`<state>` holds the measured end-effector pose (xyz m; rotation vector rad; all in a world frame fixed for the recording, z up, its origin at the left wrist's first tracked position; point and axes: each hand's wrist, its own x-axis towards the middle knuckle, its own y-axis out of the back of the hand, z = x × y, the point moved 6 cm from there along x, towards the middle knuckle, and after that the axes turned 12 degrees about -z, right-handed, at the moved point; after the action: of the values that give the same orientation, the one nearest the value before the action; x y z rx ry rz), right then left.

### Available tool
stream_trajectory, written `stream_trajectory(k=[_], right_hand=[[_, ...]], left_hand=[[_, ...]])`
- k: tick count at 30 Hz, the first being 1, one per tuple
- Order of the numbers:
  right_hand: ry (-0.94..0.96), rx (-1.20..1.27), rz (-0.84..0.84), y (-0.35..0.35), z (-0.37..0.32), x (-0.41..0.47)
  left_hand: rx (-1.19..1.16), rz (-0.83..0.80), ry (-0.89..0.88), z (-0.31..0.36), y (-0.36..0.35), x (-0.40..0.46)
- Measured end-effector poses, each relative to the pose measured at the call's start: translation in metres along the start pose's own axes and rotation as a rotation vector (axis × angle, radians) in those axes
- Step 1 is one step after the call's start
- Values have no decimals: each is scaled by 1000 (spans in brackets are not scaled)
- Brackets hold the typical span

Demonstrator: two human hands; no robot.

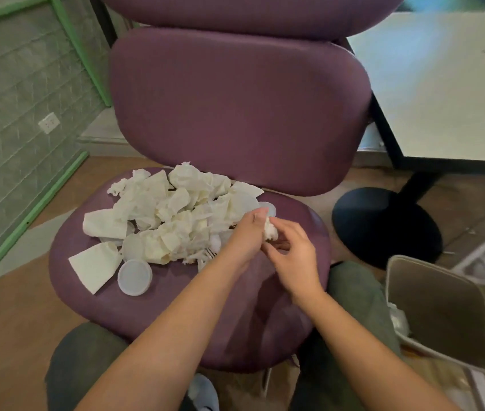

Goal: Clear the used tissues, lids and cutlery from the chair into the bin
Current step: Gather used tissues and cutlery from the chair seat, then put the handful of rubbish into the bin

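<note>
Crumpled matt paper tissues and a smooth translucent plastic lid lie on the chair, matt purple cloth; wood-look floor.

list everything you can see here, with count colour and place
chair: one, purple, centre
used tissues: a heap, white, on the seat
lids: at least two, clear white, at the heap's near edge
fork: one, white, under the heap's near side
bin: one, grey, right of the chair
table: one, white, far right
wall socket: one, white, left wall
left hand: over the heap
right hand: beside it; both pinch a crumpled tissue
</note>
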<state>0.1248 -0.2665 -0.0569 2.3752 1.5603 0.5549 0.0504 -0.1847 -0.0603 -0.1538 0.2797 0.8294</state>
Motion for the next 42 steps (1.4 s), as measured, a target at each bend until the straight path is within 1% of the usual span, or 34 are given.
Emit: stream_trajectory(k=[2,4,9,12,15,17,19,21,24,27,29,30,32,33,35,36,39,40,42], right_hand=[[-40,-42,119,32,7,-1],[-97,-38,178,63,18,-4],[-180,34,247,123,48,-28],[-209,-5,291,150,65,-45],[-256,-86,383,176,83,-63],[-311,-76,425,192,98,-76],[-336,-68,417,207,112,-89],[-342,-119,397,220,122,-100],[-409,-168,390,240,138,-117],[-484,-166,409,250,154,-128],[-508,-168,436,253,162,-132],[-519,-162,454,254,168,-133],[-538,-156,475,251,175,-135],[-558,-158,481,249,180,-135],[-636,-173,455,244,194,-133],[-707,-177,402,240,205,-133],[-967,-191,135,226,235,-136],[-1021,-204,86,224,239,-138],[-1042,-221,83,225,241,-136]], left_hand=[[-56,-117,36,2,-31,9],[-64,-217,64,-2,-59,21],[94,-399,80,-8,-118,39],[90,-447,101,-12,-153,45],[42,-498,113,-15,-194,49],[63,-476,149,-19,-217,52],[63,-463,196,-26,-238,55],[93,-480,228,-36,-253,59],[239,-534,214,-51,-278,65],[474,-564,139,-65,-296,73],[681,-516,76,-75,-298,83],[786,-452,66,-79,-297,89],[940,-347,95,-84,-289,95],[983,-340,134,-87,-288,97],[1034,-385,216,-94,-290,102],[1049,-412,242,-98,-291,104],[1080,-454,275,-109,-291,108],[1093,-457,281,-111,-290,108],[1106,-461,289,-114,-290,110]])
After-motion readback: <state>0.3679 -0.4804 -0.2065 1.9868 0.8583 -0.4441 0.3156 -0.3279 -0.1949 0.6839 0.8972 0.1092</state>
